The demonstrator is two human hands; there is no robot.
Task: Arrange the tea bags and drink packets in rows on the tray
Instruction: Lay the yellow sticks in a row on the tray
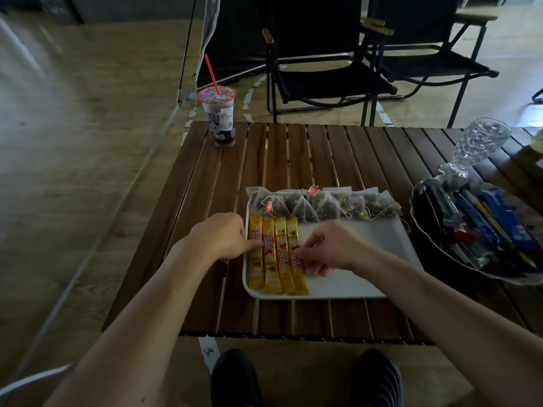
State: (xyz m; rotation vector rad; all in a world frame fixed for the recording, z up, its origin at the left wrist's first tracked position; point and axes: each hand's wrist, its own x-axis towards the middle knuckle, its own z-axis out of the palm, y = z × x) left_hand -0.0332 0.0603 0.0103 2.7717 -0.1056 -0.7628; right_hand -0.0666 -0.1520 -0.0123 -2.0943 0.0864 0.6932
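The slatted bench (293, 154) carries a white tray (367, 277) under both grips. The tea bags (323, 204) lie in a row beyond them, and four yellow drink packets (276, 254) lie side by side between them. The right grip (329, 248) pinches the rightmost packet's edge. The left grip (223, 239) curls at the tray's rim, thumb touching the leftmost packet; whether it holds anything I cannot tell.

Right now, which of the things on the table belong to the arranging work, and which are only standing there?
For the job:
white tray; tea bags; yellow coffee sticks; glass dish of unsorted packets; left hand touching the sticks; right hand pinching the rightmost stick.

Just lying about:
plastic cup with red straw; glass goblet; folding chairs.
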